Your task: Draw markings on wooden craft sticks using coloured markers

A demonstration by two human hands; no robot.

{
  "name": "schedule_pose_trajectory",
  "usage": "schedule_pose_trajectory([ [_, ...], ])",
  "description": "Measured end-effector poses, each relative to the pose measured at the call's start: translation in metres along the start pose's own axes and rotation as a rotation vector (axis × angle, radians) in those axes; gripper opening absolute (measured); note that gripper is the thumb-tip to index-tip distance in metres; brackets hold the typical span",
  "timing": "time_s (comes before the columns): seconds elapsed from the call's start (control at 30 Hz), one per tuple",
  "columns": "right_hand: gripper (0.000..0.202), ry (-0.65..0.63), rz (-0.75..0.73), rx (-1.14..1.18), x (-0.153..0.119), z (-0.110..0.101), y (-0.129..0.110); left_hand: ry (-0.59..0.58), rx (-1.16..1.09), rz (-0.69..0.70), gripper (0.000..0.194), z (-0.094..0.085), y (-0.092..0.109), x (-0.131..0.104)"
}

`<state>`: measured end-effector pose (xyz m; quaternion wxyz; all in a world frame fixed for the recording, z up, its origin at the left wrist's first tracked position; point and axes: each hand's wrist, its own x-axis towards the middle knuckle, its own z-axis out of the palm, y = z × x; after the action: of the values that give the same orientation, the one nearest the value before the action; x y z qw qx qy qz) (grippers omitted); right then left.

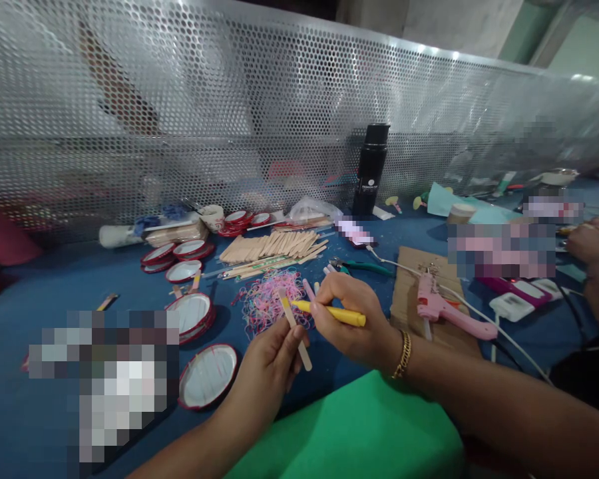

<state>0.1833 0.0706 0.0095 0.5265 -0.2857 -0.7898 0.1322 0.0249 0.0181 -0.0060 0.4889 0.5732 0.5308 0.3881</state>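
Between thumb and fingers, my left hand (272, 356) holds a flat wooden stick (295, 332) upright at a slant. Yellow colour shows near its upper end. My right hand (352, 313) grips a yellow marker (337, 313), its tip at the stick's coloured part. Some pinkish pens or sticks (308, 290) also show at my right fingers; whether they are held is unclear. Behind both hands lies a tangle of pink and blue thin strands (264, 296). A pile of plain wooden sticks (272, 245) is spread farther back.
Red-rimmed lids (208, 376) lie left of my hands. At the right, a pink glue gun (442, 309) rests on cardboard (409, 266), with cables nearby. A black bottle (371, 173) stands before the perforated metal screen (204, 86). Another person's hand (592, 243) is at the far right.
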Motion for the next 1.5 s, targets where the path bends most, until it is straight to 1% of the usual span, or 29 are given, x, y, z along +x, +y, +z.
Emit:
schedule_pose_trajectory([
  [0.17,0.013,-0.050,-0.021,0.014,-0.0021,0.0008,-0.0011,0.014,0.003,0.010,0.037,0.0002,0.0020,0.0006],
  [0.37,0.016,0.020,-0.009,-0.005,-0.0014,-0.0008,-0.0017,0.009,0.004,0.005,0.034,0.0002,-0.0010,0.0009],
  [0.53,0.013,-0.029,-0.045,0.008,-0.0027,0.0012,-0.0013,0.019,0.016,0.017,0.036,0.0001,-0.0009,0.0011],
  [0.73,0.016,0.026,-0.041,-0.008,-0.0014,0.0007,0.0005,0.015,0.012,-0.005,0.035,0.0008,0.0002,-0.0001],
  [0.97,0.013,-0.021,-0.061,-0.015,-0.0018,0.0011,-0.0011,0.020,0.015,0.014,0.036,0.0009,-0.0003,0.0013],
  [1.13,0.017,0.035,-0.058,-0.012,0.0010,0.0003,-0.0002,0.014,0.005,-0.007,0.035,0.0005,-0.0015,0.0017],
  [1.33,0.012,-0.011,-0.076,-0.026,-0.0024,0.0018,-0.0004,0.032,-0.009,0.009,0.036,0.0011,0.0015,0.0005],
  [1.5,0.016,0.033,-0.048,-0.017,-0.0005,0.0002,-0.0007,0.035,-0.025,-0.015,0.034,0.0020,0.0032,0.0002],
])
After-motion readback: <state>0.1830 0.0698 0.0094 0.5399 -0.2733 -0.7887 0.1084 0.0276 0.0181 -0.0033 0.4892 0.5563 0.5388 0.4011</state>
